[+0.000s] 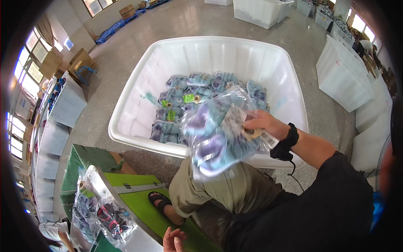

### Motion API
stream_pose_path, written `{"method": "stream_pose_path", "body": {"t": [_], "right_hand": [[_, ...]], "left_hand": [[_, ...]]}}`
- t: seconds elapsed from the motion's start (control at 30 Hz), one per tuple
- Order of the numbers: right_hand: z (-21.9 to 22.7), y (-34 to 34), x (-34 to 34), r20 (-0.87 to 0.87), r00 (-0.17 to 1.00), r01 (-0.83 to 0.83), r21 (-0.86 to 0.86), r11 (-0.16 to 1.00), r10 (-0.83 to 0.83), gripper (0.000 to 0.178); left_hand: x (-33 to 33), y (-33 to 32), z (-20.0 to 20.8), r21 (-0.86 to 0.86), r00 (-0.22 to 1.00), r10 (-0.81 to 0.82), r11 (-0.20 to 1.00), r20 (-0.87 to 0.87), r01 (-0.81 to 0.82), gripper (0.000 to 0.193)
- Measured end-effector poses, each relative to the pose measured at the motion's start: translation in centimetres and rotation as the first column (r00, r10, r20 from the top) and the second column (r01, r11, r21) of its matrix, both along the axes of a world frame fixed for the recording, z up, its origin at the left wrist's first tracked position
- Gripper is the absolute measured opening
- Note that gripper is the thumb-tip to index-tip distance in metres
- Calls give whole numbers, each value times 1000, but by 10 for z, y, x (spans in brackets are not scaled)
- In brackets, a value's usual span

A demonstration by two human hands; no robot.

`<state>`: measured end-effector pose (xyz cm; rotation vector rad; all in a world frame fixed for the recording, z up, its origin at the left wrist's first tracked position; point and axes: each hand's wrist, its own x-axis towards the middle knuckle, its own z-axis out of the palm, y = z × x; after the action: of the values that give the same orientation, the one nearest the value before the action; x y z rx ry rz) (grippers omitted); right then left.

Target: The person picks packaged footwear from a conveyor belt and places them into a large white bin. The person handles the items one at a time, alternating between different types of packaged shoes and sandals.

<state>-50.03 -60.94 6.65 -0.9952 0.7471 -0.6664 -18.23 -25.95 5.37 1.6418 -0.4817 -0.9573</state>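
In the head view, the right hand (265, 124) is closed on one end of a shoe bag (211, 152) over the near rim of the tub (222, 53); the left hand (173, 240), on the person's side of the tub, is loosely open and looks empty. The shoe bag, probably slick, could slip from this one-handed grip, dropping outside the tub.

No lettering is legible; the white label (269, 139) on the plastic bag (215, 148) appears barcoded, though blurred.

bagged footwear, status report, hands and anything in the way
Right hand gripping bagged footwear. Left hand low, no item visible. Bagged footwear hiding part of white bin, nothing visibly blocking.
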Motion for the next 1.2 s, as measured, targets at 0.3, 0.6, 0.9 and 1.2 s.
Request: {"method": "stream_pose_path", "body": {"t": [0.3,0.6,0.9,1.2], "right_hand": [[-56,-67,-55,-25,944,328,165,930,-329,29],[-116,-221,-163,-522,383,782,-255,568,-762,51],[-132,-135,-108,-375,882,356,140,924,-284,39],[-8,-40,38,-52,966,-245,131,961,254,34]], "left_hand": [[22,27,-21,-9,980,129,992,152,-129,35],[28,33,-22,-51,988,146,988,59,-143,35],[35,46,-30,-122,988,155,980,-6,-155,36],[42,54,-31,-62,994,103,993,-18,-104,47]]}}
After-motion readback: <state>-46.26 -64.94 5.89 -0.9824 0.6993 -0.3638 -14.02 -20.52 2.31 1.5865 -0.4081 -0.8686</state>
